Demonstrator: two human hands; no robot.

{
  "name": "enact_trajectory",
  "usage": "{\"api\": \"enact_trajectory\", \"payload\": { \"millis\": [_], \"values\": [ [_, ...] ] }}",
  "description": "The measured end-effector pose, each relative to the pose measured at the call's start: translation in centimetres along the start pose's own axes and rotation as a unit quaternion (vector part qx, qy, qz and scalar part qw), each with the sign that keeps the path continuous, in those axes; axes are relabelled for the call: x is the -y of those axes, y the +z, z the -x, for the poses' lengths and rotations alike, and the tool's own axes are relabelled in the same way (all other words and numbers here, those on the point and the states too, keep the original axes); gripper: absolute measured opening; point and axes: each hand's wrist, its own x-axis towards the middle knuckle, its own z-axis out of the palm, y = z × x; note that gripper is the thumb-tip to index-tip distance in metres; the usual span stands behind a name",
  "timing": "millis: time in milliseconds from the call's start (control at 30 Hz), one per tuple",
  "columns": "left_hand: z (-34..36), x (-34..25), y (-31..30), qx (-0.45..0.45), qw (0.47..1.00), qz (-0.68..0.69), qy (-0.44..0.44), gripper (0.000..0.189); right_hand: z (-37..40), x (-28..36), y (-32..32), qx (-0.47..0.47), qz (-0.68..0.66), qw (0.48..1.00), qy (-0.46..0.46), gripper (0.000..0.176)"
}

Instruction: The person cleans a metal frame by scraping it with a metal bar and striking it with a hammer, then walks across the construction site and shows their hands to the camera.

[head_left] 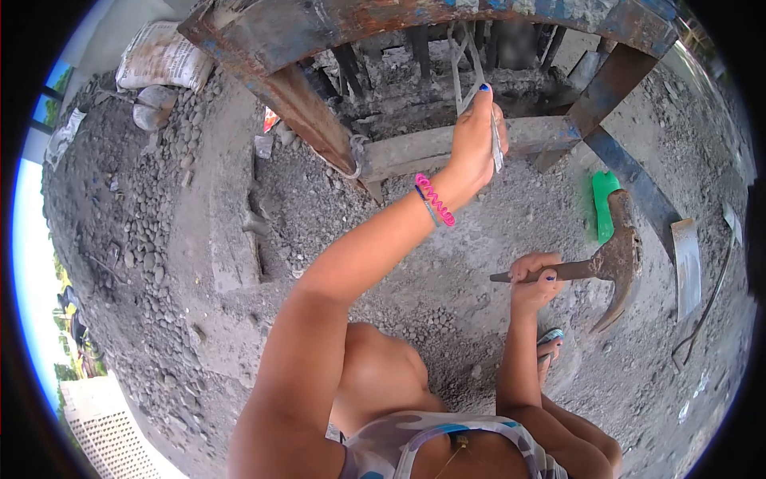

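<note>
R hand (536,281) gripped hammer (618,259), axis crosswise, head to R — L hand (476,136), nearer frame (279,36), pinched 1 strip (498,150), prob. metal.

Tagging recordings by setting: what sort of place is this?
Probably an outdoor building site or rough work yard. Loose stones lie over the gritty ground, a full sack lies at the far left, and a rusty metal frame stands in front of the person.
</note>
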Motion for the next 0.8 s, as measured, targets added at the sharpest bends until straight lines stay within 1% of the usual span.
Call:
{"api": "enact_trajectory", "payload": {
  "millis": [100, 133, 200, 300, 400, 633, 800],
  "values": [
    [0.0, -0.4, 0.4, 0.002, 0.999, 0.048, -0.013, 0.041, -0.4, 0.7, 0.1, -0.029, 0.002, 0.999, 0.014, 0.050],
    [-0.1, -0.4, 0.3, 0.013, 0.997, 0.070, -0.005, 0.041, -0.6, 0.9, 0.0, -0.035, 0.004, 0.999, 0.016, 0.051],
    [-0.2, -0.7, 0.2, 0.037, 0.993, 0.114, 0.010, 0.041, -0.8, 1.0, -0.3, -0.033, 0.004, 0.999, 0.014, 0.050],
    [-0.7, -1.8, -0.1, 0.045, 0.990, 0.134, 0.011, 0.040, -1.0, 1.0, -0.8, -0.026, 0.000, 1.000, 0.009, 0.049],
    [-0.7, -2.1, 0.0, 0.031, 0.990, 0.135, 0.012, 0.040, -0.7, 0.8, -0.7, -0.004, -0.001, 1.000, 0.008, 0.047],
    [-0.7, -1.8, 0.1, 0.045, 0.992, 0.118, 0.010, 0.040, 0.5, 0.4, -0.1, 0.061, 0.049, 0.997, 0.015, 0.046],
    [-0.9, -1.7, 0.1, 0.050, 0.993, 0.110, 0.011, 0.041, 1.3, 0.4, 1.1, 0.089, 0.076, 0.993, 0.024, 0.047]
  ]
}}
